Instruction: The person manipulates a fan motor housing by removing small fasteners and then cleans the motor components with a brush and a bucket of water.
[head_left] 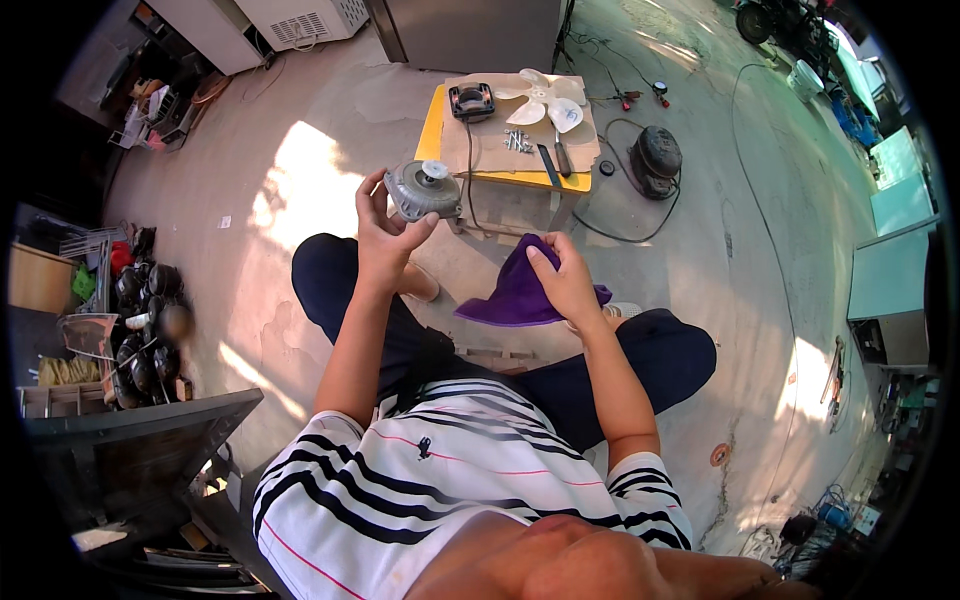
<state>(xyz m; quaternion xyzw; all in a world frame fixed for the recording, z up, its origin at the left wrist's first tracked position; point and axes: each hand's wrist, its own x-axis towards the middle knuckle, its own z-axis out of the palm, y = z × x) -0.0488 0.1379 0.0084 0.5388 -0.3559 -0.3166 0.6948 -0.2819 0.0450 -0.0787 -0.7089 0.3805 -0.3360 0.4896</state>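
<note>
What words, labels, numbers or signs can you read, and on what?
None is legible.
Grey motor part in the left hand: no readable lettering.
Purple cloth: none seen.
Floor scrap: too small to read.
Shirt emblem: too small to make out.

Hidden: underside of the grey motor, part of the purple cloth.
Your left hand covers some of the motor's rim; your right hand masks the cloth's pinched part and some of your right shoe. Metal fasteners are too small to count; top edge crops the grey cabinet.
</note>
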